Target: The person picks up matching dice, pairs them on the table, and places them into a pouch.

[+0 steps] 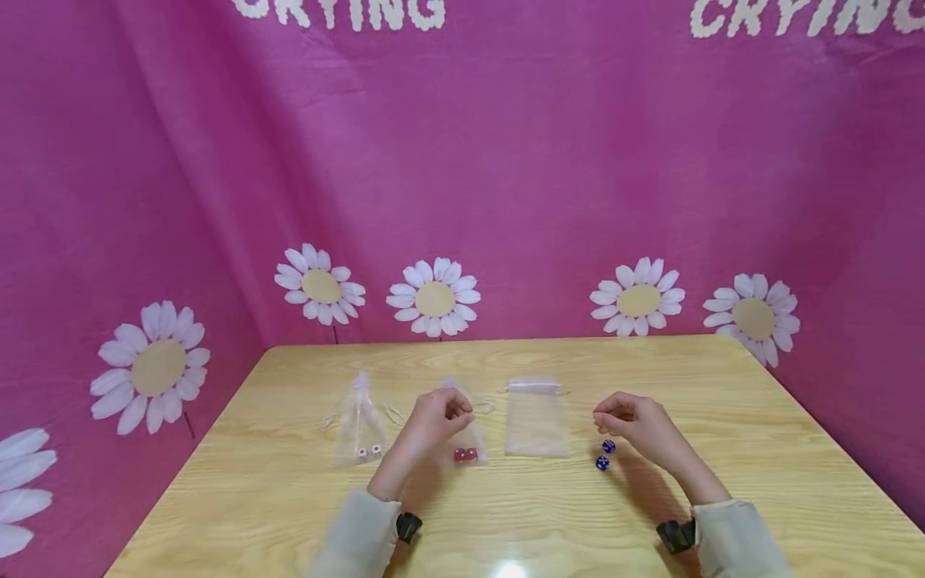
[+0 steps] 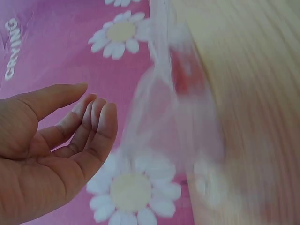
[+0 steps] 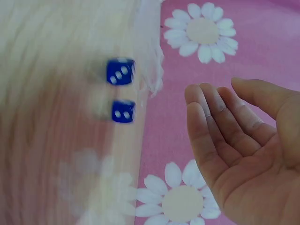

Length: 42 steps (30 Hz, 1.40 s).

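Note:
My left hand (image 1: 433, 417) hovers above a sheer drawstring bag (image 1: 473, 433) with red dice (image 1: 466, 455) in it. In the left wrist view the left hand (image 2: 61, 145) has relaxed, slightly bent fingers and nothing between them. Two blue dice (image 1: 603, 463) with white pips lie on the table just below my right hand (image 1: 643, 421). Seen from the right wrist, the fingers of the right hand (image 3: 239, 136) are loosely bent with a gap to the thumb, holding nothing; the blue dice (image 3: 120, 71) are off to its left. Between the hands a flat sheer bag (image 1: 536, 421) lies on the wood.
Further left lies another sheer drawstring bag (image 1: 354, 425), gathered at its top, with two white dice (image 1: 369, 452) near its bottom. All of this rests on a light wooden table (image 1: 520, 506). A pink cloth (image 1: 506, 185) with daisies hangs behind the far edge.

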{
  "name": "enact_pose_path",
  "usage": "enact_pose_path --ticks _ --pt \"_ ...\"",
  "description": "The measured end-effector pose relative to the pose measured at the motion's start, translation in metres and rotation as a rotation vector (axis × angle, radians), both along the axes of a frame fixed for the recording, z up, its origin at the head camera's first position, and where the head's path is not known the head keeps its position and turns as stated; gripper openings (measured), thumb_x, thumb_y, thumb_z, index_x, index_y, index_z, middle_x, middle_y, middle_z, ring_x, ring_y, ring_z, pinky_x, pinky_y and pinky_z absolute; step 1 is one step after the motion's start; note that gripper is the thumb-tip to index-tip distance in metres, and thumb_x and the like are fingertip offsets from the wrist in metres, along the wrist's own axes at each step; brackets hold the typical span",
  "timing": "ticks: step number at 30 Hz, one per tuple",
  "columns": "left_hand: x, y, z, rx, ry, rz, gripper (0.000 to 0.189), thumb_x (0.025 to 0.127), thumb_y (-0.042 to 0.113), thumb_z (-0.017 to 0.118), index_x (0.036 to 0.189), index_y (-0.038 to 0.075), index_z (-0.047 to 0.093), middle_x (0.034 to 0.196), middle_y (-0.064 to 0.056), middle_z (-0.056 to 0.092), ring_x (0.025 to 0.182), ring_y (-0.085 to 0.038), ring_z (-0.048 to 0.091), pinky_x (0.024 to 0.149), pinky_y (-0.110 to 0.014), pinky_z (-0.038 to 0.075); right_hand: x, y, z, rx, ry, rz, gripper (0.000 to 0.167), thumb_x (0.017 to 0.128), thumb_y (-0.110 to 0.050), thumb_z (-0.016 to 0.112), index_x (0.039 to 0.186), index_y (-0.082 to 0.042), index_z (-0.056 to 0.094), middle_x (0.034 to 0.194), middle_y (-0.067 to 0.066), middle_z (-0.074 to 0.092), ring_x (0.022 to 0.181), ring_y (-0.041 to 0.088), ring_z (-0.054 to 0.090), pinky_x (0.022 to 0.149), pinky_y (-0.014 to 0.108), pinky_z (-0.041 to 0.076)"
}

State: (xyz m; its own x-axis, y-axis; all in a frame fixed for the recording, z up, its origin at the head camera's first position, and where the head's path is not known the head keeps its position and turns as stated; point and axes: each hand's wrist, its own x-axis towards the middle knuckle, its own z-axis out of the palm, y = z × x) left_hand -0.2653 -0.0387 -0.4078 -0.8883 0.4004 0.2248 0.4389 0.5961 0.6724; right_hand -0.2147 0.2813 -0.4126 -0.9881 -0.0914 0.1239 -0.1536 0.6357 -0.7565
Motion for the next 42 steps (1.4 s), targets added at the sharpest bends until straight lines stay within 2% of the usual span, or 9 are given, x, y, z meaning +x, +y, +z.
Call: enact_pose_path --ticks 7,11,14,19,21,25,33,37,42 --pt "-0.003 0.038 -0.014 0.012 -0.055 -0.059 0.006 0.089 0.006 0.069 0.09 0.002 0.066 0.083 -0.008 0.065 0.072 -0.008 0.053 0.063 -0.016 0.045 -0.001 0.0 0.0 -0.02 -0.017 0.021 0.02 0.095 -0.019 0.063 0.102 0.0 0.067 0.088 0.007 0.07 0.083 0.024 0.066 0.074 0.035 0.057" --pt "-0.007 0.056 -0.019 -0.003 -0.045 -0.082 0.008 0.087 0.002 0.07 0.092 -0.002 0.066 0.085 -0.011 0.066 0.075 -0.012 0.058 0.065 -0.018 0.048 -0.001 -0.002 0.002 -0.016 -0.026 0.027 0.017 0.095 -0.017 0.063 0.101 -0.001 0.067 0.088 0.008 0.07 0.083 0.024 0.065 0.074 0.037 0.056" --pt "-0.009 0.067 -0.023 -0.051 -0.043 -0.103 0.017 0.085 0.0 0.072 0.099 -0.006 0.066 0.092 -0.016 0.067 0.081 -0.02 0.063 0.07 -0.023 0.052 0.0 -0.003 0.002 -0.022 -0.032 0.025 0.016 0.095 -0.016 0.063 0.101 -0.001 0.067 0.089 0.01 0.07 0.083 0.024 0.065 0.075 0.037 0.055" --pt "-0.009 0.081 -0.023 -0.321 -0.052 -0.145 0.038 0.083 0.006 0.075 0.117 -0.004 0.062 0.107 -0.015 0.062 0.098 -0.026 0.059 0.086 -0.032 0.052 0.0 0.0 0.002 -0.021 -0.026 0.046 0.016 0.094 -0.015 0.064 0.101 0.0 0.067 0.09 0.013 0.07 0.082 0.025 0.065 0.073 0.033 0.055" --pt "-0.008 0.084 -0.022 -0.44 -0.03 -0.171 0.038 0.082 0.01 0.077 0.116 -0.001 0.062 0.107 -0.012 0.06 0.099 -0.024 0.056 0.088 -0.031 0.049 0.0 0.003 0.003 -0.007 -0.015 0.053 0.014 0.094 -0.015 0.064 0.099 -0.001 0.067 0.09 0.012 0.07 0.082 0.023 0.065 0.072 0.029 0.054" --pt "-0.006 0.09 -0.022 -0.538 0.007 -0.203 0.03 0.081 0.014 0.079 0.106 0.004 0.066 0.102 -0.006 0.058 0.094 -0.019 0.051 0.085 -0.028 0.046 0.001 0.01 0.005 0.037 -0.001 0.05 0.01 0.094 -0.013 0.064 0.097 -0.004 0.068 0.091 0.01 0.071 0.081 0.017 0.064 0.071 0.024 0.052" --pt "-0.006 0.093 -0.022 -0.506 0.054 -0.246 0.008 0.084 0.0 0.072 0.087 0.003 0.065 0.083 -0.002 0.05 0.073 -0.01 0.034 0.066 -0.02 0.032 0.0 0.013 0.004 0.086 -0.03 0.072 0.007 0.091 -0.011 0.067 0.093 -0.004 0.066 0.088 0.005 0.069 0.079 0.012 0.06 0.069 0.024 0.051" --pt "-0.006 0.092 -0.023 -0.471 0.059 -0.251 0.012 0.083 -0.007 0.067 0.078 0.003 0.061 0.076 0.0 0.041 0.071 -0.011 0.03 0.065 -0.02 0.029 -0.001 0.014 -0.002 0.112 -0.013 0.095 0.005 0.089 -0.006 0.068 0.091 -0.001 0.066 0.083 0.006 0.068 0.076 0.011 0.059 0.066 0.022 0.05" --pt "-0.008 0.09 -0.024 -0.452 0.065 -0.258 0.018 0.082 -0.01 0.064 0.073 0.004 0.055 0.075 0.001 0.035 0.071 -0.012 0.03 0.066 -0.021 0.028 -0.003 0.019 -0.009 0.192 -0.041 0.084 0.006 0.086 -0.002 0.069 0.091 -0.001 0.067 0.081 0.004 0.066 0.075 0.012 0.056 0.066 0.022 0.048"
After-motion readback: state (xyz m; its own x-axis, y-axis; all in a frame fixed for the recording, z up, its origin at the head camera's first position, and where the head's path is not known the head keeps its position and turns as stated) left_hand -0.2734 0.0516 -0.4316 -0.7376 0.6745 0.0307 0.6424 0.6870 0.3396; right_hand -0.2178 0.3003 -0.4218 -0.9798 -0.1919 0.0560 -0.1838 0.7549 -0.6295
